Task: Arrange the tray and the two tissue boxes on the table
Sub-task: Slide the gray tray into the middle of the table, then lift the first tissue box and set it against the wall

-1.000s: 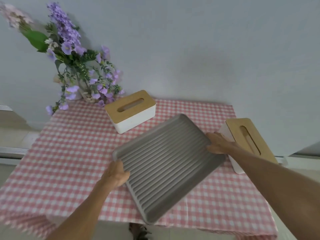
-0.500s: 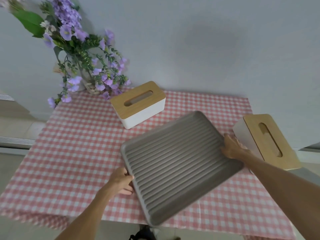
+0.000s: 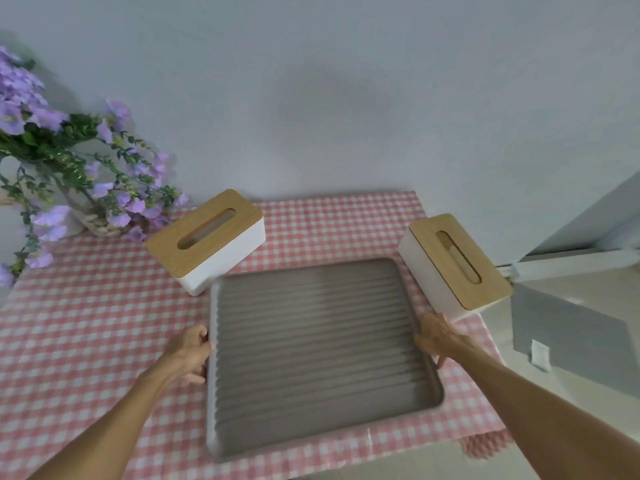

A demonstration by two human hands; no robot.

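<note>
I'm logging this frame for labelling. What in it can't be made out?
- Tissue boxes' contents: slots of the left tissue box and right tissue box look dark in the head view.
- Left hand fingers: curled under, behind the tray rim.
- Flowers: cut off by the left edge.

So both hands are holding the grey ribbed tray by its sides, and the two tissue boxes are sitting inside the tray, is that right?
Not quite. The head view shows the left hand and right hand holding the grey ribbed tray by its sides, but the two tissue boxes are on the checked tablecloth outside it: the left tissue box at its far left corner, the right tissue box at its far right.
</note>
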